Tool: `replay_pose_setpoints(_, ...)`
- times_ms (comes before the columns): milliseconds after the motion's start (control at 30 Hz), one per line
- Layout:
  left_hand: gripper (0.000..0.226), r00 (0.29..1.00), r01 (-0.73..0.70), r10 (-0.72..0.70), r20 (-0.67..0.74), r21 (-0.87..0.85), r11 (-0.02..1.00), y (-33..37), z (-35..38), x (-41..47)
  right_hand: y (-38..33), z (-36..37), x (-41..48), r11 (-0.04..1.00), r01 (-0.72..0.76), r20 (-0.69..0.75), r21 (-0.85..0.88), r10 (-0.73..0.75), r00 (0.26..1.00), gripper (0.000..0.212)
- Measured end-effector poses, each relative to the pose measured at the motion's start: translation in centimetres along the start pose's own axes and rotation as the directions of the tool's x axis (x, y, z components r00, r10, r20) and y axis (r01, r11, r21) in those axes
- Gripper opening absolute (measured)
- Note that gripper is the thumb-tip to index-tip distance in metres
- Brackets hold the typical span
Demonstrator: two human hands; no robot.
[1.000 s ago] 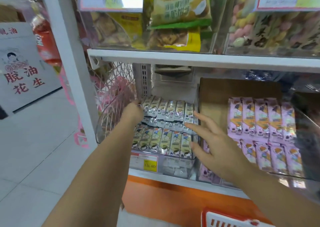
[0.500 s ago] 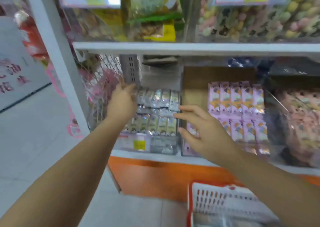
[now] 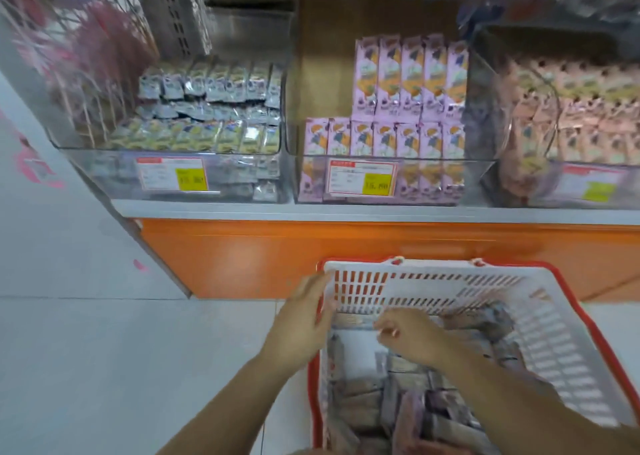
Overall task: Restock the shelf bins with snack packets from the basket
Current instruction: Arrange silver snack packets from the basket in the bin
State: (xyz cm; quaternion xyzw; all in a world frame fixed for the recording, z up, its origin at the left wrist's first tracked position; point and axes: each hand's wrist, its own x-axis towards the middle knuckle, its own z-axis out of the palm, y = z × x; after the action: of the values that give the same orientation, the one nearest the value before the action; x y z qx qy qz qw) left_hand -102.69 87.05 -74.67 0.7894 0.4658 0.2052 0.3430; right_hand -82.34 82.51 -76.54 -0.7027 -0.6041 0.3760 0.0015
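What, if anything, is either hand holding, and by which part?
Left hand: open at the basket's rim, holding nothing; whether the right hand grips packets cannot be told.

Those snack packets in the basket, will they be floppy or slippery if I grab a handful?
Likely light and floppy: the packets lie jumbled at angles in the basket. The silver packets in the bin glint like glossy film, so a handful may well slide apart.

The white shelf (image 3: 346,211) carries three clear bins side by side: a left bin (image 3: 104,174) with silver packets (image 3: 214,83), a middle bin (image 3: 479,174) with pink packets (image 3: 412,73), and a right bin (image 3: 540,187) with paler packets (image 3: 588,108). On the grey floor (image 3: 86,350) below stands a white basket (image 3: 433,268), near the orange base (image 3: 277,257).
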Motion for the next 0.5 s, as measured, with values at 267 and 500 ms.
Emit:
replay_pose_setpoints(267,0.051,0.999,-0.001,0.003,-0.047,0.042,0.999,-1.7,3.4,0.5,0.3,4.4,3.1,0.885,-0.329,0.296,0.33,0.234,0.926,0.047)
replay_pose_setpoints(500,0.055,0.999,0.013,-0.011,-0.048,0.028,1.0,-2.3,4.0,0.3,0.4,12.5,5.7,0.824,-0.408,0.297,0.394,0.306,0.904,0.074)
